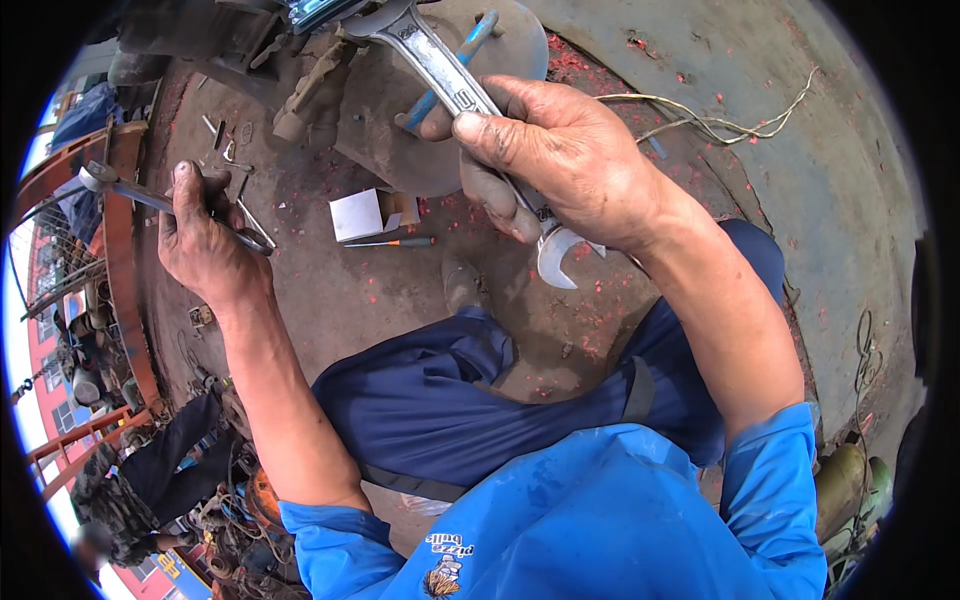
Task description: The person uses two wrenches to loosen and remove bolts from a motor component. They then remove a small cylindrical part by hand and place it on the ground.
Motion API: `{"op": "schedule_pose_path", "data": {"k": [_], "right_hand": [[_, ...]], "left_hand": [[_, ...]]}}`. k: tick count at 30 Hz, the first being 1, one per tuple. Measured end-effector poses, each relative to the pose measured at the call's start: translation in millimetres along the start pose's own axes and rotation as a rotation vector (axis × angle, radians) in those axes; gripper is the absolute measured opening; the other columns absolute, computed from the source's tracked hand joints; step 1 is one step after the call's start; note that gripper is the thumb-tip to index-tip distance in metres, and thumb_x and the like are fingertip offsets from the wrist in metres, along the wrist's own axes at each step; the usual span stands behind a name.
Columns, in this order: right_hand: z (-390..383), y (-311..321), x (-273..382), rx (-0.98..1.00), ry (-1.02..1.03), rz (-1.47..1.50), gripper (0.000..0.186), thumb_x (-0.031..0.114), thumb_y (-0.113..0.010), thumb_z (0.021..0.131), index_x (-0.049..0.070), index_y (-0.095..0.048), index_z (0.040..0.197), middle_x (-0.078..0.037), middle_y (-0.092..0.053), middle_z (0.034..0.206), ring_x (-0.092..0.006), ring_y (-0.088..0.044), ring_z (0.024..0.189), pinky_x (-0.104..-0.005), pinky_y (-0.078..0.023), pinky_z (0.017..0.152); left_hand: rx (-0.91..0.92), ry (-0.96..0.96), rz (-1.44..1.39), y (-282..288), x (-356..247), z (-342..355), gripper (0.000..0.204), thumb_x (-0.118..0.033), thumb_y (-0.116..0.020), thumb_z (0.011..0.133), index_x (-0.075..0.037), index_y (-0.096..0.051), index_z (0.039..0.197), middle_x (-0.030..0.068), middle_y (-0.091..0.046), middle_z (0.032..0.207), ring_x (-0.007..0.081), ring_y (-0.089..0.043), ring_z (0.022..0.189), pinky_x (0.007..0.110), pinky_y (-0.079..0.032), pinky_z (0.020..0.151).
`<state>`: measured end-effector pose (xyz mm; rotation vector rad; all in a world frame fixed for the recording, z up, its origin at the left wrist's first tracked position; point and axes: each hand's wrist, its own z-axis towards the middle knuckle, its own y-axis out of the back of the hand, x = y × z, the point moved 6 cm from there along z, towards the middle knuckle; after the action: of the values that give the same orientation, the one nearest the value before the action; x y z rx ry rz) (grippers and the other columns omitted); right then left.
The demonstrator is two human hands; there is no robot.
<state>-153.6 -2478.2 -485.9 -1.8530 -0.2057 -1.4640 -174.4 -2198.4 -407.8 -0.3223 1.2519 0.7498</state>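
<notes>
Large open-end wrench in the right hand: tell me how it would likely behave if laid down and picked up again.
The open-end wrench should stay stiff and feel fairly heavy, given its thick metal shank. Its flattened shape makes rolling unlikely. Its smooth, shiny surface might slip a little, since the right hand looks grimy.

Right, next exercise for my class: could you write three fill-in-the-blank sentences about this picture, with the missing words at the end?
1. The open-ended wrench is in the person's ____ grip, and a slimmer metal tool is in the other grip.
2. On the ground, a screwdriver lies beside a small ____ box.
3. The person's shirt is bright ____.

Missing words: right; white; blue.
</notes>
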Motion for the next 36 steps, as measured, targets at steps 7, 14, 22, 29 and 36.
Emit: {"op": "schedule_pose_path", "data": {"k": [7,14,22,29,36], "right_hand": [[1,26,23,0.111,-0.028,-0.1,0.039,0.034,-0.061,0.098,-0.003,-0.061,0.113,-0.003,-0.052,0.058,-0.0074,-0.048,0.044,-0.0228,-0.039,0.039],[1,-32,-13,-0.145,0.008,0.047,0.031,0.03,-0.05,0.105,0.0,-0.054,0.109,-0.002,-0.052,0.058,-0.0095,-0.049,0.043,-0.0246,-0.041,0.042],[75,-129,-40,-0.793,0.459,-0.007,0.017,0.013,-0.049,0.104,0.001,-0.044,0.115,-0.005,-0.056,0.078,-0.0098,-0.054,0.058,-0.0266,-0.048,0.053],[37,-106,-59,-0.404,0.248,0.096,0.021,0.013,-0.046,0.105,0.001,-0.046,0.122,-0.005,-0.061,0.081,-0.0109,-0.061,0.068,-0.0277,-0.051,0.062],[33,-95,-63,-0.363,0.153,-0.263,0.017,0.011,-0.05,0.102,0.0,-0.048,0.114,-0.01,-0.066,0.081,-0.0148,-0.064,0.069,-0.0302,-0.054,0.064]], "left_hand": [[0.049,-0.009,0.026,-9,-5,-20,0.019,-0.019,-0.066,0.095,-0.001,-0.062,0.09,0.0082,-0.064,0.073,0.0089,-0.05,0.055,0.022,-0.037,0.049],[0.085,-0.099,-0.055,17,-34,-38,0.023,-0.022,-0.061,0.098,0.0,-0.066,0.094,0.0092,-0.066,0.076,0.0087,-0.05,0.054,0.022,-0.037,0.049],[0.037,-0.086,-0.12,46,-50,-34,0.026,-0.021,-0.058,0.099,0.002,-0.064,0.088,0.0103,-0.064,0.081,0.0105,-0.049,0.057,0.023,-0.036,0.05],[0.013,-0.07,-0.071,41,-40,-26,0.027,-0.023,-0.061,0.098,0.001,-0.064,0.086,0.0117,-0.064,0.078,0.01,-0.05,0.054,0.022,-0.037,0.049],[0.081,-0.133,-0.077,14,-40,-28,0.019,-0.018,-0.064,0.096,0.001,-0.066,0.09,0.0107,-0.066,0.079,0.0082,-0.053,0.058,0.02,-0.038,0.052]]}}
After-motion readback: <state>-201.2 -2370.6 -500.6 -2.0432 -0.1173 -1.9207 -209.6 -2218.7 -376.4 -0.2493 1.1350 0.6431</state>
